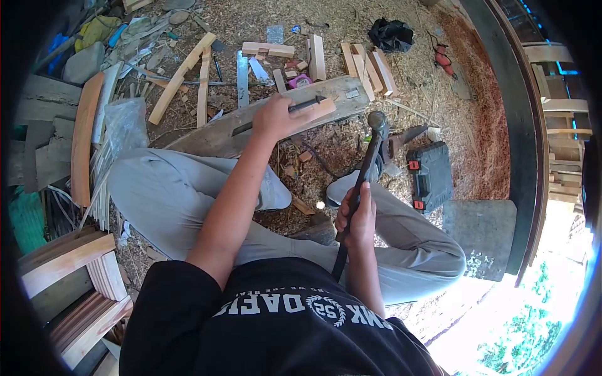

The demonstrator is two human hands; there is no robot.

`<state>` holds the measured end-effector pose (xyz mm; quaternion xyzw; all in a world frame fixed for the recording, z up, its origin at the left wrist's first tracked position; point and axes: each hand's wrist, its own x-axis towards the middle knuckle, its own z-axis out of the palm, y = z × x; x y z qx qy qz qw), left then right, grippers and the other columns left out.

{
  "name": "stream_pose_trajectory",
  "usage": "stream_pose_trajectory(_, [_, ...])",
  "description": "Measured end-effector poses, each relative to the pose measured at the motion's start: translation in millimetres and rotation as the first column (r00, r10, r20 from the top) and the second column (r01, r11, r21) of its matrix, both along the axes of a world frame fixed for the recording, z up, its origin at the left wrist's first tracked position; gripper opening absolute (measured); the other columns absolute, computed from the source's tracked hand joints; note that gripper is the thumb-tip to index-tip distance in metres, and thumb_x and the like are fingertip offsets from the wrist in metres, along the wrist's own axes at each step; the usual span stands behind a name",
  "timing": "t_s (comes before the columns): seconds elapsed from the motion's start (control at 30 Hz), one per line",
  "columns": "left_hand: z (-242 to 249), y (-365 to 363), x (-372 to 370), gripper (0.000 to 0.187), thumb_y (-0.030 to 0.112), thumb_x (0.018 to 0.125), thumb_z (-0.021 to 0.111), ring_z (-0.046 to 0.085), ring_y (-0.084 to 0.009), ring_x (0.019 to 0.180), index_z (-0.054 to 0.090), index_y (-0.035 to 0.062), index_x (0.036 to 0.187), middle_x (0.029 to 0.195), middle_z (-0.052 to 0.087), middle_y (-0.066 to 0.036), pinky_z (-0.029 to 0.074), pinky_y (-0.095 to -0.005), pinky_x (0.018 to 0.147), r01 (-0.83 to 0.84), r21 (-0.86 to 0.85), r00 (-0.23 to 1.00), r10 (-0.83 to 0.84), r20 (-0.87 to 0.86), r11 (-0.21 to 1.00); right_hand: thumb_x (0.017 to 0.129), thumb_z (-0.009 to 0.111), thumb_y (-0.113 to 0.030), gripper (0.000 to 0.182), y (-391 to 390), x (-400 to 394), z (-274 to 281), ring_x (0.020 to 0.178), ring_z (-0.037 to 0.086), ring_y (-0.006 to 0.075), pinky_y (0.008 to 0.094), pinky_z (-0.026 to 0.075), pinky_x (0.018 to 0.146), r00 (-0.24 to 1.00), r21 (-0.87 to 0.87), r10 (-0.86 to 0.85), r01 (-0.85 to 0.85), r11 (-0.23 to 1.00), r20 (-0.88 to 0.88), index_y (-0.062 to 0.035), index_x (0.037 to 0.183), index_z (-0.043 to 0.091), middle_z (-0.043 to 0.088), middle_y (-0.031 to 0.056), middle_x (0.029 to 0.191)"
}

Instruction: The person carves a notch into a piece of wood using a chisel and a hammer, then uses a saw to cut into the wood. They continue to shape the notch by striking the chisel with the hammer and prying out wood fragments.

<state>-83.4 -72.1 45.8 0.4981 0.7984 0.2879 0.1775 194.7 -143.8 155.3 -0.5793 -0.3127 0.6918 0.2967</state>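
My left hand (273, 119) is closed around a dark metal chisel (305, 104), low over a long weathered plank (210, 136). The chisel lies nearly level, its capped end pointing right and its flat end showing left of the fist. Beside the fingers, a small pale wood piece (323, 109) sticks out to the right over the plank. My right hand (357, 216) grips a hammer (362, 178) by its dark handle, above my right leg. The rounded hammer head (377, 120) is raised, close to the plank's right end.
Cut wood pieces (182, 78), a metal ruler (242, 78) and a pink tape measure (300, 81) lie beyond the plank. At right are a handsaw (406, 136), a black tool case (430, 175) and a red power tool (443, 59). Stacked curved wooden parts (69, 263) stand at left.
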Motion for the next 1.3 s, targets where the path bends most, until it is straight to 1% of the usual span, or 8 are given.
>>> stream_pose_trajectory(0.13, [57.6,18.9,-8.1,0.052,0.056,0.095,0.070,0.070,-0.0300,0.083,0.077,0.0052,0.103,0.080,0.069,-0.009,0.052,-0.0418,0.071,-0.046,-0.040,0.958,0.056,0.282,0.998,0.110,0.044,-0.057,0.050,0.3,3.7,-1.2,0.040,0.040,0.0112,0.0278,0.032,0.036,0.999,-0.018,-0.032,0.032,0.999,-0.007,-0.0094,0.096,0.051,0.045,0.0012,0.061])
stream_pose_trajectory(0.2, [63.6,34.7,-9.7,0.047,0.049,0.104,0.063,0.053,-0.0165,0.060,0.068,0.0062,0.084,0.062,0.052,0.002,0.040,-0.0367,0.059,-0.165,0.446,0.797,-0.147,0.586,0.880,0.110,0.044,-0.057,0.050,3.0,3.5,-2.3,0.041,0.040,0.0112,0.0277,0.032,0.036,0.999,-0.011,-0.033,0.032,0.999,-0.009,-0.0093,0.096,0.051,0.044,0.0012,0.061])
stream_pose_trajectory(0.33, [63.4,67.7,-8.8,0.048,0.042,0.107,0.061,0.035,-0.0084,0.055,0.052,0.0101,0.071,0.059,0.039,0.008,0.029,-0.0330,0.054,-0.029,0.596,0.682,-0.420,0.599,0.803,0.110,0.044,-0.056,0.049,7.3,4.3,-5.3,0.041,0.041,0.0109,0.0278,0.032,0.036,0.999,-0.052,-0.038,0.038,0.998,-0.003,-0.0098,0.095,0.051,0.045,0.0003,0.061])
stream_pose_trajectory(0.4, [58.1,76.1,-1.9,0.048,0.035,0.107,0.061,0.033,-0.0065,0.053,0.045,0.0125,0.068,0.058,0.040,0.008,0.025,-0.0319,0.053,-0.076,0.582,0.496,-0.476,0.726,0.810,0.110,0.044,-0.056,0.049,7.1,7.4,-6.1,0.041,0.041,0.0107,0.0277,0.033,0.036,0.999,-0.058,-0.032,0.031,0.998,-0.024,-0.0099,0.095,0.051,0.045,0.0001,0.061])
stream_pose_trajectory(0.43, [53.0,78.0,-0.7,0.045,0.031,0.108,0.060,0.033,-0.0062,0.053,0.046,0.0130,0.069,0.057,0.039,0.008,0.025,-0.0307,0.052,-0.020,0.566,0.564,-0.458,0.687,0.824,0.110,0.044,-0.056,0.049,7.2,8.6,-7.1,0.041,0.042,0.0105,0.0277,0.033,0.036,0.999,-0.063,-0.024,0.022,0.998,-0.040,-0.0101,0.095,0.051,0.045,-0.0002,0.061])
stream_pose_trajectory(0.6, [32.1,76.0,8.9,0.043,0.025,0.107,0.057,0.033,-0.0059,0.053,0.045,0.0128,0.067,0.058,0.039,0.008,0.025,-0.0314,0.052,0.042,0.534,0.505,-0.479,0.718,0.844,0.110,0.044,-0.056,0.049,7.6,12.4,-4.6,0.041,0.042,0.0101,0.0273,0.033,0.036,0.999,-0.064,-0.032,0.031,0.997,-0.003,-0.0099,0.095,0.050,0.045,-0.0005,0.060])
stream_pose_trajectory(0.73, [31.0,75.2,12.1,0.043,0.024,0.106,0.055,0.032,-0.0060,0.052,0.045,0.0123,0.066,0.058,0.039,0.008,0.024,-0.0314,0.052,0.027,0.523,0.473,-0.472,0.744,0.852,0.110,0.045,-0.055,0.051,11.5,13.0,-6.3,0.039,0.041,0.0128,0.0307,0.034,0.036,0.998,-0.081,-0.061,0.060,0.995,-0.010,-0.0096,0.088,0.050,0.047,0.0017,0.059])
stream_pose_trajectory(1.3, [32.1,82.3,22.1,0.044,0.023,0.103,0.056,0.036,-0.0068,0.052,0.046,0.0106,0.062,0.056,0.041,0.006,0.027,-0.0313,0.052,-0.048,0.520,0.552,-0.412,0.725,0.853,0.109,0.046,-0.056,0.049,11.8,17.3,-10.1,0.040,0.042,0.0122,0.0301,0.035,0.038,0.997,-0.146,-0.065,0.059,0.988,-0.037,-0.0096,0.094,0.051,0.047,0.0011,0.060])
